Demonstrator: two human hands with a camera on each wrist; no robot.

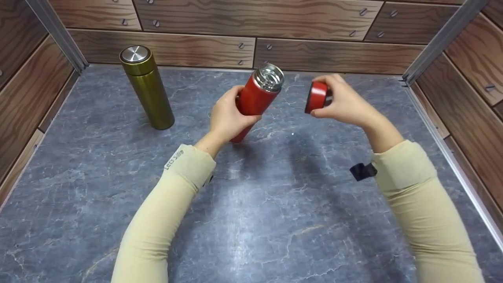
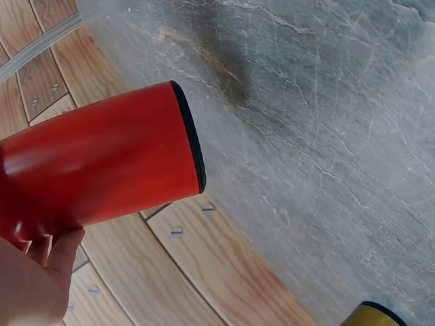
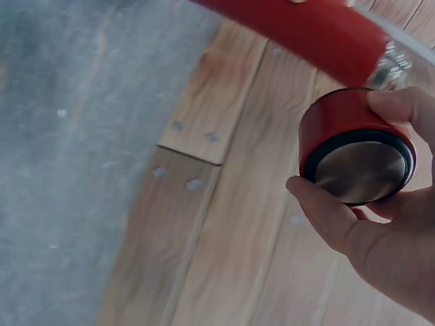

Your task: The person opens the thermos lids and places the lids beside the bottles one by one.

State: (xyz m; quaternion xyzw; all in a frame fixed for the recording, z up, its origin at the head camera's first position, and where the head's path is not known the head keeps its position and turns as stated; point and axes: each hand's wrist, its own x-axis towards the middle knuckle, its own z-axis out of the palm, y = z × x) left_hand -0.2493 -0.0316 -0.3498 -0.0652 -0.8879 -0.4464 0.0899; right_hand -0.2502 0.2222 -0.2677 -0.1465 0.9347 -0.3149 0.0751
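My left hand (image 1: pixel 228 118) grips a red thermos flask (image 1: pixel 255 96) round its upper body. The flask leans to the right, its steel mouth bare and facing up; in the left wrist view its black-rimmed base (image 2: pixel 189 139) shows over the tabletop. To the right, my right hand (image 1: pixel 347 100) holds the flask's red lid (image 1: pixel 316 97) between thumb and fingers, apart from the mouth and turned on its side. From the right wrist, the lid's round metal top (image 3: pixel 360 172) faces the camera. Part of the flask's lower body is hidden behind the left hand.
A gold-green thermos flask (image 1: pixel 151 92) with a steel-topped lid stands upright at the back left. Wood-patterned walls (image 1: pixel 204 49) with metal corner strips close off the back and both sides of the grey marbled table (image 1: pixel 251 220).
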